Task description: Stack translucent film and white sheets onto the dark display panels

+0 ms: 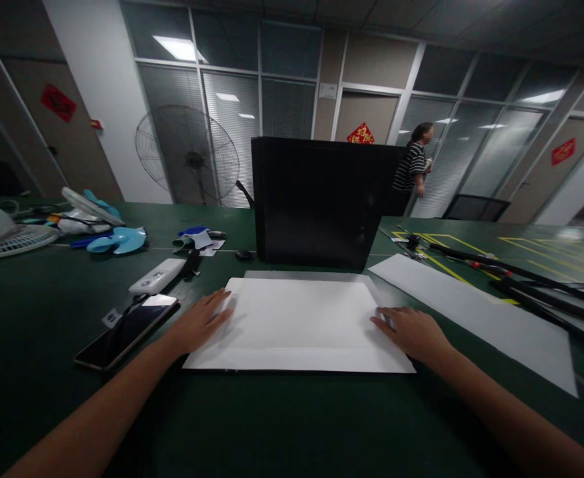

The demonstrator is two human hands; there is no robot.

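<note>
A white sheet (299, 325) lies flat on the dark green table (282, 425) right in front of me. My left hand (199, 322) rests open on its left edge, fingers stretched flat. On the sheet's right edge lies my right hand (411, 332), palm down with fingers extended. Neither hand holds anything.
A black box (316, 202) stands upright just behind the sheet. A phone (125, 332) and a white power strip (157, 276) lie at the left, fan parts (117, 240) beyond. A long white strip (476, 315) and black rods (521, 275) lie right. A person (411, 172) stands by the far glass wall.
</note>
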